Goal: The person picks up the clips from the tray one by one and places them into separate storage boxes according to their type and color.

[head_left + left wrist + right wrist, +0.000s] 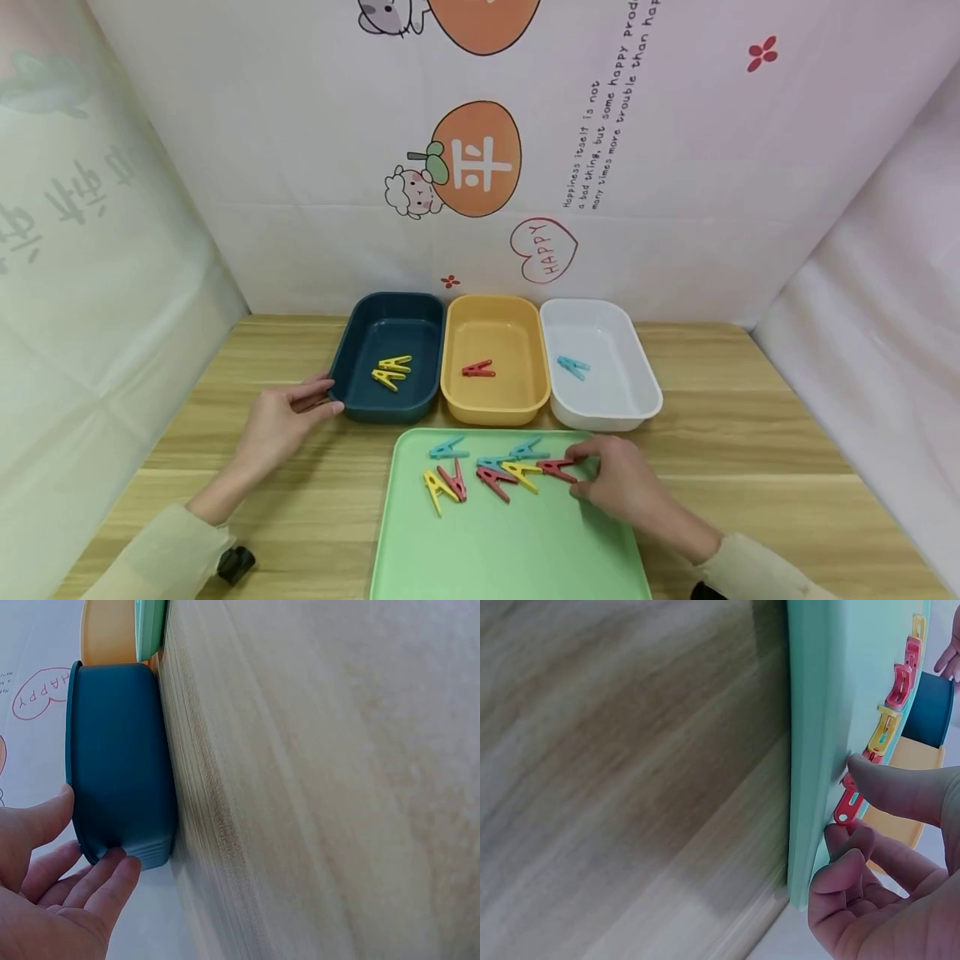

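My left hand [281, 421] rests its fairly straight fingertips against the near left corner of the dark blue bin [390, 414]; the left wrist view shows the thumb [52, 817] at the bin's rim [73, 727] and fingers along its outside. Over the right part of the green tray [510, 550], my right hand [626, 483] has thumb and forefinger at the two spread ends of a red clip [555, 469], pinching it. The clip [847, 806] lies between those fingertips in the right wrist view. Beside it are a yellow clip [521, 473] and a blue clip [529, 450].
Several more red, yellow and blue clips lie on the tray's far part. Two yellow clips [388, 379] are in the dark blue bin, one red clip [478, 368] in the yellow bin [495, 414], one blue clip [573, 367] in the white bin [607, 421]. A printed cloth hangs behind.
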A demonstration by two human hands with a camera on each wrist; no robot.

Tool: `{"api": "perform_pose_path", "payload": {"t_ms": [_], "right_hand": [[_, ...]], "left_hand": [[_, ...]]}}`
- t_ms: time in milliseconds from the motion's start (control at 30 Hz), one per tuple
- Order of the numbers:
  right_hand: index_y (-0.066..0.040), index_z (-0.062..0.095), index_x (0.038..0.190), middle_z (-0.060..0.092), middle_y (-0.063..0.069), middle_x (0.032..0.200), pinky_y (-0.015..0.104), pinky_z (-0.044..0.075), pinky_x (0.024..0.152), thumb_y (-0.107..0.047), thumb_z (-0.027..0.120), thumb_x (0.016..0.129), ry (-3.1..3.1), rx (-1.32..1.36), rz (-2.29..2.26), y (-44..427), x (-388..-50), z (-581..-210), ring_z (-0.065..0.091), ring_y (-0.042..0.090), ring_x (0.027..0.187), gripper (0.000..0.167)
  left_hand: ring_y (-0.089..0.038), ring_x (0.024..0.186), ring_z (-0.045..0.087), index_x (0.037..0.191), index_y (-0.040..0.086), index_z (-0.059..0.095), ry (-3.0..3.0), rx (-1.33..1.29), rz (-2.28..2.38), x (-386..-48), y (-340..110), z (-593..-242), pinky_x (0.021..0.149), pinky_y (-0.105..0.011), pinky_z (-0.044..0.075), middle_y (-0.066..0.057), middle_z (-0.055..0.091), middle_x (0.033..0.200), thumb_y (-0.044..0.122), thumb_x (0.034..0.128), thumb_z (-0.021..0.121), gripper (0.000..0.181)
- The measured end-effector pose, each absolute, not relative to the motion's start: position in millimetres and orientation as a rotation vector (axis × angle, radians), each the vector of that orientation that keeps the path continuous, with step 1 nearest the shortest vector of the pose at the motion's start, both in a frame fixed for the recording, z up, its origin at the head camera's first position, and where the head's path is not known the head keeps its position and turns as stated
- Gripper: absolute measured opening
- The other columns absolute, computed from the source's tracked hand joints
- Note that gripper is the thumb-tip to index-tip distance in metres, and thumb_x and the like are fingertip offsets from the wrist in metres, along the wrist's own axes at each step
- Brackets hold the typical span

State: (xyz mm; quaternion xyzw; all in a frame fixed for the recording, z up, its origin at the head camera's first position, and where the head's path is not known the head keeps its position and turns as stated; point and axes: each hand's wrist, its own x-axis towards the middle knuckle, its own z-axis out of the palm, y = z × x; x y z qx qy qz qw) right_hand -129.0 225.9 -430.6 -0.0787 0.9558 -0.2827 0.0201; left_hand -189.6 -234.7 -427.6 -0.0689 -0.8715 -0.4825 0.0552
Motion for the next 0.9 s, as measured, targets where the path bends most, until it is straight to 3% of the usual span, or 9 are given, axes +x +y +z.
{"api": "perform_pose_path", "payload": {"t_ms": [133,367,900], "right_hand": [[-0.014,0.083,0.097,0.074,-0.005,0.097,0.045,0.058,0.085,-0.003,0.098,0.065,2.983,-0.266,-0.847,226.1,-128.6,-430.4,0.067,0.02,0.095,0.037],[-0.013,0.084,0.097,0.073,-0.005,0.097,0.047,0.058,0.088,-0.007,0.1,0.065,2.965,-0.246,-0.844,225.5,-127.5,-430.0,0.067,0.022,0.097,0.036],[-0.013,0.085,0.095,0.073,-0.005,0.096,0.044,0.057,0.085,-0.009,0.1,0.066,2.981,-0.233,-0.862,226.5,-124.9,-431.5,0.065,0.02,0.094,0.033]], "left_hand": [[-0.036,0.118,0.069,0.133,-0.008,0.068,-2.648,-0.205,-1.461,-190.2,-234.2,-427.2,0.084,-0.023,0.061,-0.021,0.057,0.147,0.017,0.0961,0.082,0.047],[-0.036,0.118,0.069,0.134,-0.008,0.068,-2.649,-0.215,-1.465,-190.6,-234.4,-428.1,0.084,-0.022,0.061,-0.021,0.058,0.146,0.017,0.0964,0.081,0.047],[-0.037,0.118,0.069,0.133,-0.009,0.067,-2.63,-0.235,-1.468,-189.6,-235.3,-427.2,0.083,-0.022,0.061,-0.023,0.058,0.146,0.016,0.0963,0.081,0.047]]}}
